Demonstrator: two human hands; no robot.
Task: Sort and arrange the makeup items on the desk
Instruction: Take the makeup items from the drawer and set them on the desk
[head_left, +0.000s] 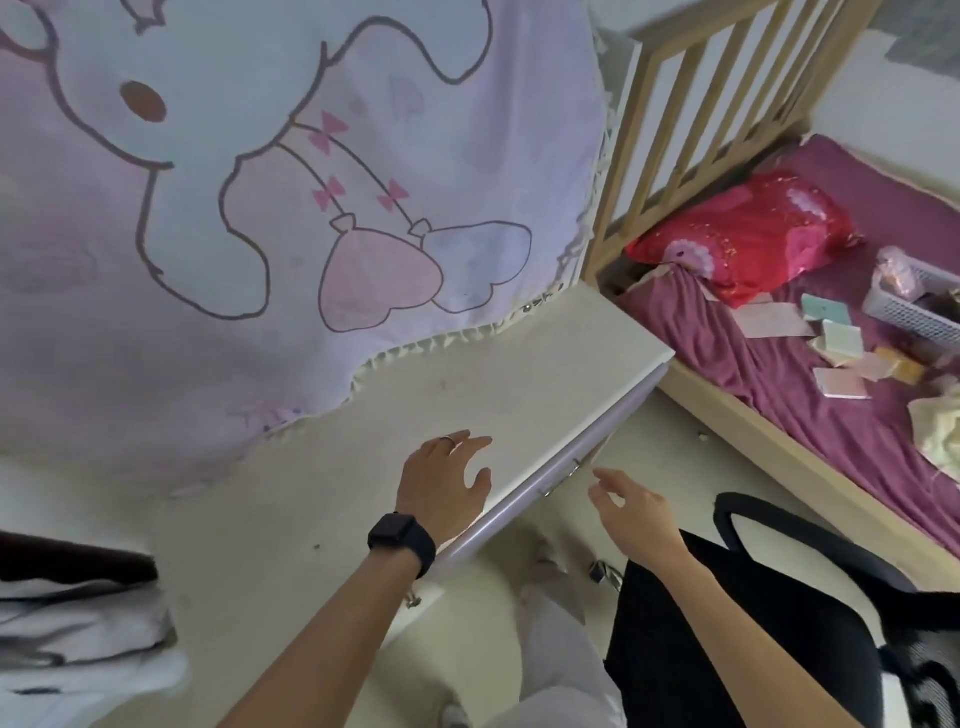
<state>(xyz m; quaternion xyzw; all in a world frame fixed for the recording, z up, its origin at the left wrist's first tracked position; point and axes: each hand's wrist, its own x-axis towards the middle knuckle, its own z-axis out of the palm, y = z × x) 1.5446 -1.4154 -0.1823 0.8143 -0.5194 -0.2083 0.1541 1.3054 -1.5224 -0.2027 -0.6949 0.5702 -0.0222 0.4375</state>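
While the makeup items (841, 383) lie scattered on the bed (831, 457) beside a white basket (906, 316), the left hand (441, 483) hovers, fingers loosely spread, over the front edge of the counter (467, 374) and the right hand (634, 512), relaxed and empty too, hangs just off it.

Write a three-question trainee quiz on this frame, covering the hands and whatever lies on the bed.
1. True or false: the left hand grips a makeup case.
2. Which wrist wears the black watch? A) left B) right C) neither
3. Fill in: the small flat cases lie on the ____ sheet, near the white basket.
Key: 1 false, it hovers open above the desk and holds nothing; 2 A; 3 purple.
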